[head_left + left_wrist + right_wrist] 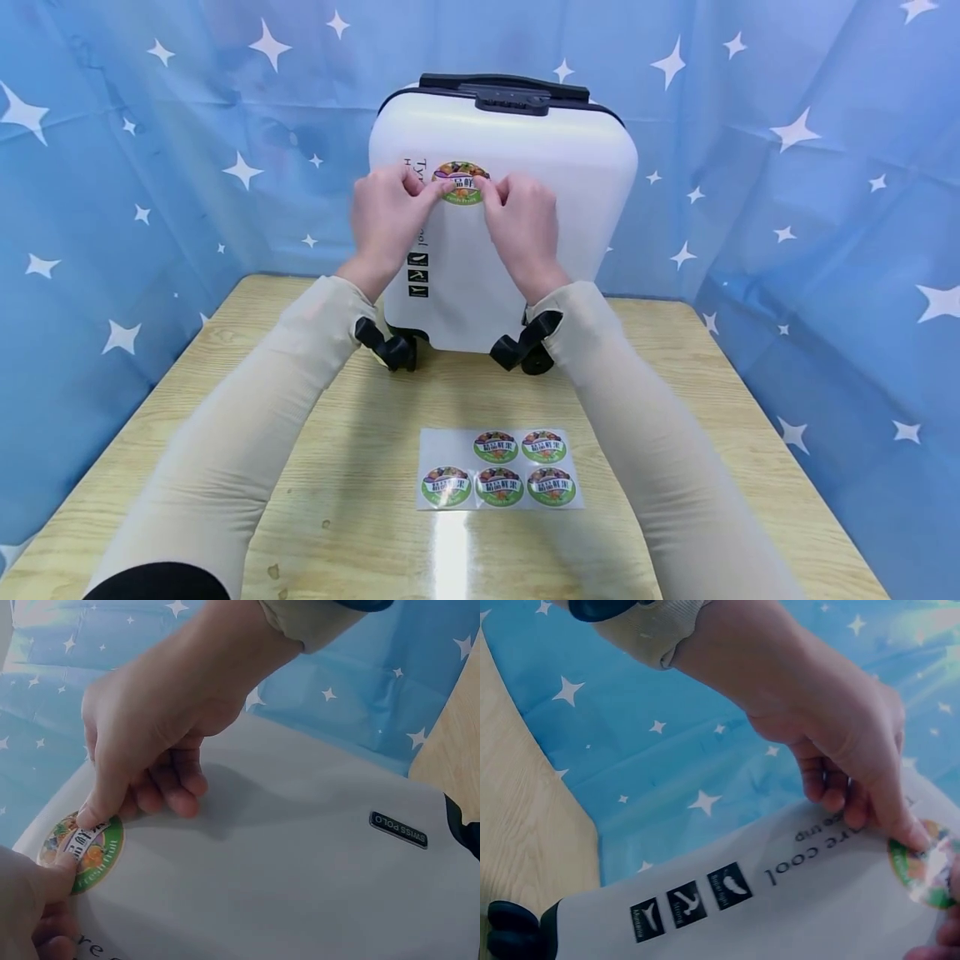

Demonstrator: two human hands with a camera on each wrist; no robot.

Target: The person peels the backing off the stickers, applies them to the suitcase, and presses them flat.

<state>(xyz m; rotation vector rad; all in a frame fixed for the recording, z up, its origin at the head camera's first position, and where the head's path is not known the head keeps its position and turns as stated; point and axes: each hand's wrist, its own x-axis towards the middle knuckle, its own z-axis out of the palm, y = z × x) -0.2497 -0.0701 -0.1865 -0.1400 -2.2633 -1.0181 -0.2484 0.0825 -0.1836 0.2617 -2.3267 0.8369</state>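
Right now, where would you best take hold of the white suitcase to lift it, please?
Grip the black top handle, coming from above. The suitcase stands upright on its wheels, so the handle lies uppermost and free, while both hands are busy lower down, pressing the sticker to its front.

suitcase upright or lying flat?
Upright: the suitcase stands on its wheels on the table, handle on top.

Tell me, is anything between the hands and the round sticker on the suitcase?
No, nothing visible. A fingertip of the left hand and one of the right hand press straight on the sticker, which lies on the suitcase front.
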